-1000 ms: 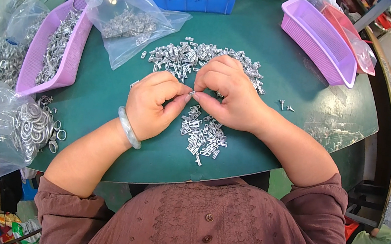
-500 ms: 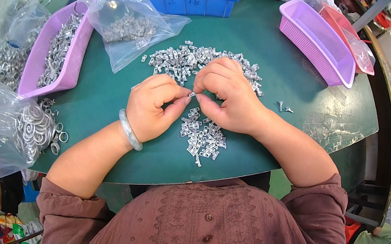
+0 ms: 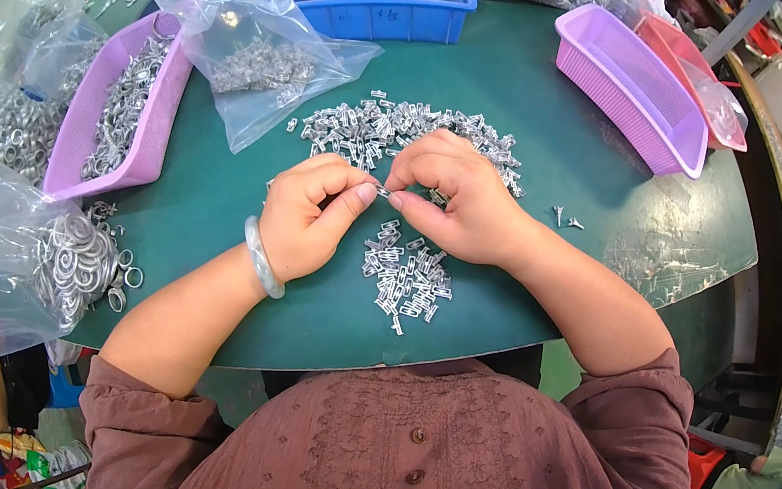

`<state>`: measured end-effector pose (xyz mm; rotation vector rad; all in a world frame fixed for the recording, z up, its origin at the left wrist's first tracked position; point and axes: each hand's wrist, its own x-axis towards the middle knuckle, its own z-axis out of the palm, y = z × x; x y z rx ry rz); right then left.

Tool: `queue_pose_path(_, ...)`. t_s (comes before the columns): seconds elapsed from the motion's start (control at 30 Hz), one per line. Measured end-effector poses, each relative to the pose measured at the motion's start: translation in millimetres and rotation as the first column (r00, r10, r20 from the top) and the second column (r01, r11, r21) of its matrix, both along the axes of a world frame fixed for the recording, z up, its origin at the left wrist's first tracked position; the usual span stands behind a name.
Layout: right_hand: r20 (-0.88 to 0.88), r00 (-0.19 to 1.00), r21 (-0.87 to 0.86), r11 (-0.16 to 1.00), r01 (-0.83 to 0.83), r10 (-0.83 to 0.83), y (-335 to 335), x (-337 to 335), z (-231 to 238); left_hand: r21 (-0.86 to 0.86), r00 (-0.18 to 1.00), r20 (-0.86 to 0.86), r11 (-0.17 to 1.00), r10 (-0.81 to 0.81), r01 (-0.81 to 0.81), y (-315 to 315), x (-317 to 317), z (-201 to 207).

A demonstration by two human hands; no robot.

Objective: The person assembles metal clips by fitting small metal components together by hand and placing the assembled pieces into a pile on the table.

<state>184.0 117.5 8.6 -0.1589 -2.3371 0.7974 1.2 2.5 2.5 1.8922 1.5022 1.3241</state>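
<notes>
Between the fingertips of both hands is a small silver metal piece [image 3: 384,191], too small to make out in detail. My left hand [image 3: 313,208], with a pale bangle [image 3: 264,258] on its wrist, pinches one end. Thumb and forefinger of my right hand [image 3: 458,199] close on the other end. Just beyond the hands spreads a wide heap of small silver metal parts [image 3: 358,128], partly hidden by my right hand. On the near side lies a smaller pile of similar slotted metal pieces [image 3: 409,278].
A purple basket of metal parts [image 3: 73,136] and a clear bag of small parts [image 3: 266,64] stand left. Silver rings [image 3: 75,263] spill from another bag. At the back is a blue bin [image 3: 385,16]; right, an empty purple basket [image 3: 625,97] and two loose pieces [image 3: 567,217].
Both hands stay together at nearly the same spot, and the held piece is slightly turned between the fingertips. My left thumb is straighter along it. The piles look unchanged.
</notes>
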Motion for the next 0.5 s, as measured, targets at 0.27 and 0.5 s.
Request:
queue_pose_path(0.27,0.015,1.000,-0.012,1.000,-0.026,0.026,-0.2,0.6,3.3,-0.032,0.997,0.071,0.999,-0.020,0.022,0.4,-0.2,-1.3)
queue_pose_path(0.5,0.023,0.999,-0.043,0.999,-0.023,0.024,-0.5,1.1,3.1,-0.046,0.996,0.083,0.998,-0.035,0.039,0.2,-1.3,-1.2)
